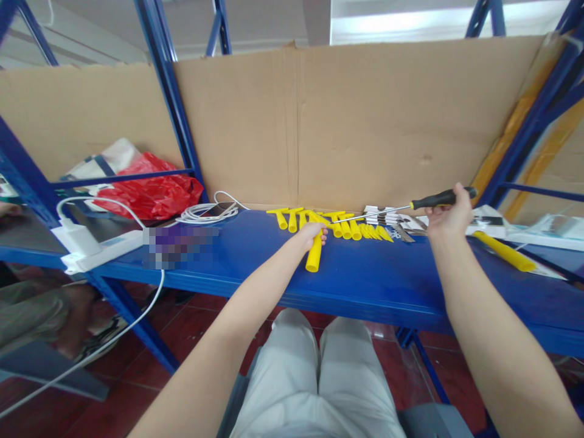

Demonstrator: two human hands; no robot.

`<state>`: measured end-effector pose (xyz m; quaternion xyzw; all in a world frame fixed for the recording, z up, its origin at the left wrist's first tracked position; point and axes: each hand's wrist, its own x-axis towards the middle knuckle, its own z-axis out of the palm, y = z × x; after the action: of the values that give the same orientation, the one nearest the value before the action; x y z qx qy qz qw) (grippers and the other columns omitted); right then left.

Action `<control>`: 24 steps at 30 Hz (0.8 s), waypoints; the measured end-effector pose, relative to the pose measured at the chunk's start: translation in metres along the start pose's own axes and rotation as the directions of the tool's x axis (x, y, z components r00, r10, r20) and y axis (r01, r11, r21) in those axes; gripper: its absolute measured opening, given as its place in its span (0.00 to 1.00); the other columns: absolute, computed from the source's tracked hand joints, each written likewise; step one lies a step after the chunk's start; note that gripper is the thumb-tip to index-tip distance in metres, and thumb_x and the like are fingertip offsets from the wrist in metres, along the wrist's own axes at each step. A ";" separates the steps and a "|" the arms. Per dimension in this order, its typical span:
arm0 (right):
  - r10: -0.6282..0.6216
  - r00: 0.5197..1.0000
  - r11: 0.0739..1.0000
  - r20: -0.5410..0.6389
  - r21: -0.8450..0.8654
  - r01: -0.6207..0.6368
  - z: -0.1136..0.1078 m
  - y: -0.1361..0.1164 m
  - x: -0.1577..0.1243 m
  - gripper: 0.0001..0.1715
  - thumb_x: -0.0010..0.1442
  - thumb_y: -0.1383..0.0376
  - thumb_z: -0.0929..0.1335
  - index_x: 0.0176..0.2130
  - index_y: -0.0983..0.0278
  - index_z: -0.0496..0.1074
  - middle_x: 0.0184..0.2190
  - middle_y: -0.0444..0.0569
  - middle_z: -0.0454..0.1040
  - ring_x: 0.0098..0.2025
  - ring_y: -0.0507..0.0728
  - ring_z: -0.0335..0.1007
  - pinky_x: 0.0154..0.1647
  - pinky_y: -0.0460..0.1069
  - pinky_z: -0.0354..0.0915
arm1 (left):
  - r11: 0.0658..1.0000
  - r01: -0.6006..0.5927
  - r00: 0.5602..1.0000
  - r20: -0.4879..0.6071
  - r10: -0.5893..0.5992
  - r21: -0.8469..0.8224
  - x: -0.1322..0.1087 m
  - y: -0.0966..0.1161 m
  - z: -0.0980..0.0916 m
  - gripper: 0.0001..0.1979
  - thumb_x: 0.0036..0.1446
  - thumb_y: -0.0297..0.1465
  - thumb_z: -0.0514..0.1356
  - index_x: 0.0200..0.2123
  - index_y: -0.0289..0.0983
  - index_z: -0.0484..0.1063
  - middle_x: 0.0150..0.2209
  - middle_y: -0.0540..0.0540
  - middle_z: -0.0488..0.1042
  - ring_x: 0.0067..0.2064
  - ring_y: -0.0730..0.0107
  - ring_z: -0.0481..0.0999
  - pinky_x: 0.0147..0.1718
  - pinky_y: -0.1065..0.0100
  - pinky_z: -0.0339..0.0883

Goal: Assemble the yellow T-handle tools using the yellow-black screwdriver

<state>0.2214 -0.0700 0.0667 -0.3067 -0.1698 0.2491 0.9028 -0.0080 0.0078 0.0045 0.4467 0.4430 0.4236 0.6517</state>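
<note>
My left hand (316, 234) is closed around a yellow plastic handle (312, 260), whose round hollow-looking end points toward me over the blue shelf. A long screwdriver (433, 199) with a black and yellow grip is in my right hand (451, 213), raised above the shelf. Its thin shaft runs left, with the tip at the head of the yellow handle, beside my left fingers. Behind my left hand stands a row of similar yellow T-shaped handles (292, 220). Right of them lie several small yellow pieces (376, 232) and metal blades (403, 232).
A white power strip (104, 250), coiled white cable (207, 213) and red plastic bag (146, 185) are at left. Another yellow tube (504, 251) lies at right. Cardboard (356, 121) walls off the back; blue posts (171, 103) frame the shelf. Part of a seated person (41, 310) shows at lower left.
</note>
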 end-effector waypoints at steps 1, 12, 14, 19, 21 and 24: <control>0.001 1.000 1.000 0.000 -0.001 -0.001 0.000 0.000 0.000 0.13 0.64 0.68 0.61 0.27 0.62 0.56 0.21 0.37 0.53 0.19 0.45 0.51 0.14 0.41 0.49 | 1.000 -0.001 1.000 0.003 0.001 -0.003 0.000 0.000 0.000 0.09 0.59 0.19 0.51 0.29 0.38 0.60 0.16 0.57 0.59 0.14 0.80 0.56 0.15 0.76 0.49; 0.001 1.000 1.000 -0.022 0.009 -0.001 0.001 0.000 -0.001 0.12 0.64 0.69 0.61 0.28 0.62 0.57 0.21 0.37 0.54 0.18 0.46 0.54 0.13 0.42 0.49 | 0.999 -0.016 0.999 0.036 0.015 0.038 0.001 -0.002 0.000 0.09 0.59 0.19 0.50 0.30 0.38 0.59 0.16 0.56 0.59 0.14 0.80 0.56 0.14 0.77 0.49; -0.006 1.000 1.000 -0.020 0.010 0.006 0.001 0.001 0.001 0.12 0.63 0.69 0.61 0.28 0.62 0.57 0.21 0.37 0.54 0.17 0.46 0.54 0.13 0.42 0.49 | 0.999 -0.014 0.999 0.037 0.012 0.044 0.003 -0.002 -0.001 0.08 0.59 0.20 0.50 0.31 0.37 0.60 0.16 0.56 0.59 0.14 0.80 0.56 0.15 0.77 0.50; -0.026 1.000 1.000 -0.014 0.017 0.026 0.000 0.004 0.005 0.10 0.60 0.67 0.64 0.28 0.62 0.57 0.21 0.36 0.55 0.17 0.45 0.54 0.11 0.40 0.49 | 0.999 -0.012 0.999 0.041 0.010 0.045 0.010 -0.005 -0.003 0.06 0.58 0.22 0.53 0.37 0.37 0.64 0.17 0.57 0.60 0.15 0.80 0.57 0.16 0.77 0.53; -0.026 1.000 1.000 -0.011 0.017 0.026 0.000 0.004 0.005 0.10 0.60 0.68 0.64 0.28 0.62 0.57 0.21 0.36 0.55 0.16 0.46 0.54 0.11 0.40 0.49 | 0.999 -0.017 0.999 0.042 0.016 0.040 0.012 -0.006 -0.004 0.05 0.57 0.22 0.55 0.37 0.37 0.64 0.17 0.57 0.60 0.15 0.80 0.58 0.16 0.77 0.53; -0.024 1.000 1.000 -0.015 0.015 0.024 0.001 0.003 0.003 0.12 0.61 0.68 0.63 0.27 0.62 0.57 0.20 0.36 0.54 0.15 0.45 0.51 0.11 0.41 0.49 | 0.999 -0.020 0.999 0.039 0.018 0.040 0.013 -0.006 -0.004 0.05 0.56 0.23 0.56 0.36 0.37 0.63 0.18 0.57 0.61 0.15 0.80 0.58 0.16 0.77 0.54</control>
<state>0.2226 -0.0656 0.0655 -0.2998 -0.1649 0.2374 0.9091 -0.0076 0.0197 -0.0047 0.4720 0.4345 0.4120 0.6470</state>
